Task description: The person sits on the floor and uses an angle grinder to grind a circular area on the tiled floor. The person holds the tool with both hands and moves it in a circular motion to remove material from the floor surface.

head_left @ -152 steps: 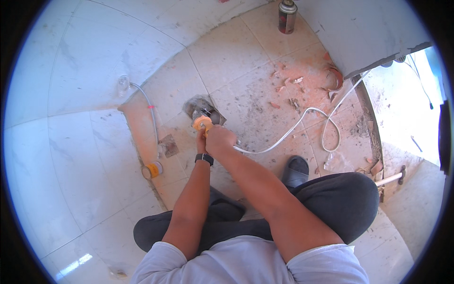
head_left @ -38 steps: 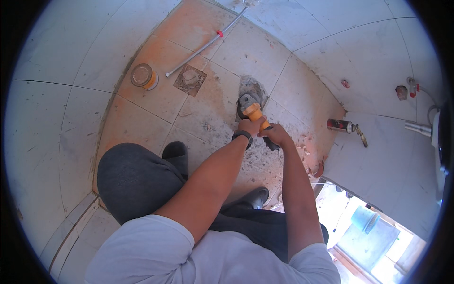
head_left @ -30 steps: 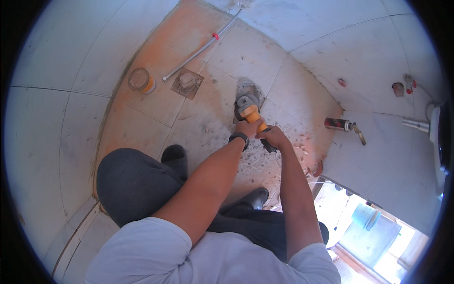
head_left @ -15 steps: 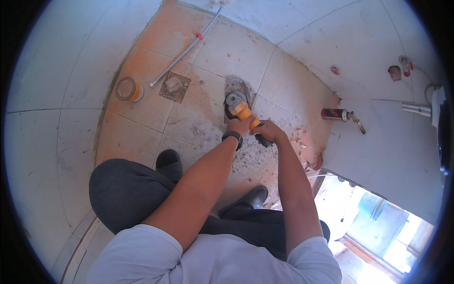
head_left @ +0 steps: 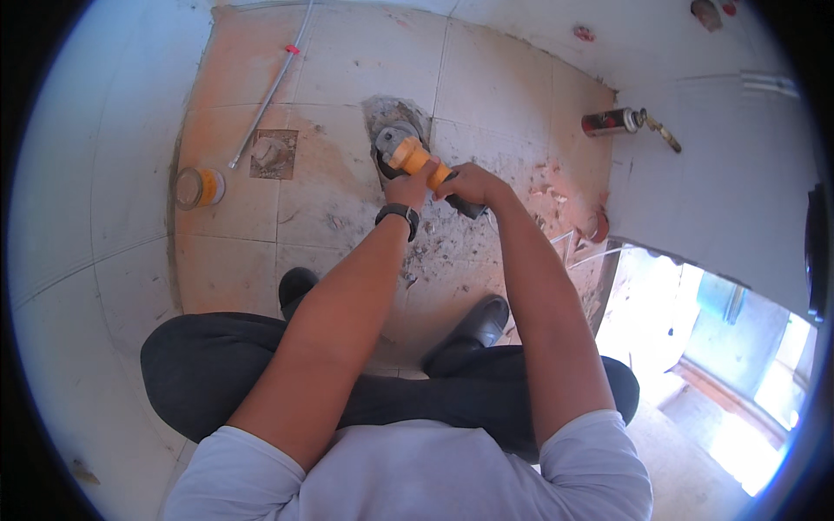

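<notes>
An angle grinder (head_left: 415,156) with an orange-yellow body and a grey head is gripped in both hands. My left hand (head_left: 408,187), below a dark wristband, wraps round the body close to the head. Farther back, my right hand (head_left: 472,186) closes round the dark rear handle. The grinder's head and disc sit at a rough hole (head_left: 398,111) broken into the tiled floor (head_left: 347,61). I cannot make out how far the disc goes in. Grey debris (head_left: 434,226) is scattered round the tool and toward my feet.
A square cutout (head_left: 274,154) with a plugged pipe lies to the left, beside a grey hose (head_left: 269,95) and a round yellow can (head_left: 200,187). A gas torch canister (head_left: 612,122) is at the right. Broken reddish pieces (head_left: 599,224) lie near a bright opening.
The view has shifted, so the floor and its objects appear farther left and mostly higher. Both hands keep hold of the grinder at the same hole.
</notes>
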Demonstrator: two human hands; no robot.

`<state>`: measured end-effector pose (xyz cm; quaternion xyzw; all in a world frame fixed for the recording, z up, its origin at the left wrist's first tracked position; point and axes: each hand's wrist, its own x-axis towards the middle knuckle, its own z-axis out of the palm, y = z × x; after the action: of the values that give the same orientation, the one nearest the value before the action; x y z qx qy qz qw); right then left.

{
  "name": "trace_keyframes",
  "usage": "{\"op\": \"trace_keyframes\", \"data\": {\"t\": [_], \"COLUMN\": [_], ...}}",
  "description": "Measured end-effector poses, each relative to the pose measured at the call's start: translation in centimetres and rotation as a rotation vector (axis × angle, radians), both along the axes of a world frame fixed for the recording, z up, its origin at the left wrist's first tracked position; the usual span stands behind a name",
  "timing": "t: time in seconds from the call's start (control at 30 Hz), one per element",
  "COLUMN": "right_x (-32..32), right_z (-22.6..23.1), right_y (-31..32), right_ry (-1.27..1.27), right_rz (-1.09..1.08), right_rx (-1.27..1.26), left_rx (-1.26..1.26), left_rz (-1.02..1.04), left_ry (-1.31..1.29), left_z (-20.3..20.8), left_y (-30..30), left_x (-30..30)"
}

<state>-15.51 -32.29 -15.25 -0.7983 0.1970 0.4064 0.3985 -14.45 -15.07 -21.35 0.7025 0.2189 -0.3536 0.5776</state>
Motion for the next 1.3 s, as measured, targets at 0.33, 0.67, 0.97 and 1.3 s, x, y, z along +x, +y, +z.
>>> {"op": "trace_keyframes", "data": {"t": [0.33, 0.67, 0.97, 1.3], "right_x": [0.4, 0.9, 0.8, 0.7], "right_z": [0.6, 1.1, 0.4, 1.6], "right_y": [-0.7, -0.2, 0.3, 0.8], "right_ry": [0.055, 0.023, -0.005, -0.004], "right_rz": [-0.034, 0.033, 0.107, 0.003], "right_rx": [0.104, 0.038, -0.15, 0.032], "left_rx": [-0.009, -0.012, -0.038, -0.08], "left_rz": [0.139, 0.199, 0.176, 0.129], "left_ry": [0.065, -0.01, 0.049, 0.023], "left_z": [-0.3, -0.8, -0.4, 2.3], "left_y": [-1.0, -1.3, -1.0, 0.2], "left_x": [0.1, -0.2, 0.1, -0.4]}}
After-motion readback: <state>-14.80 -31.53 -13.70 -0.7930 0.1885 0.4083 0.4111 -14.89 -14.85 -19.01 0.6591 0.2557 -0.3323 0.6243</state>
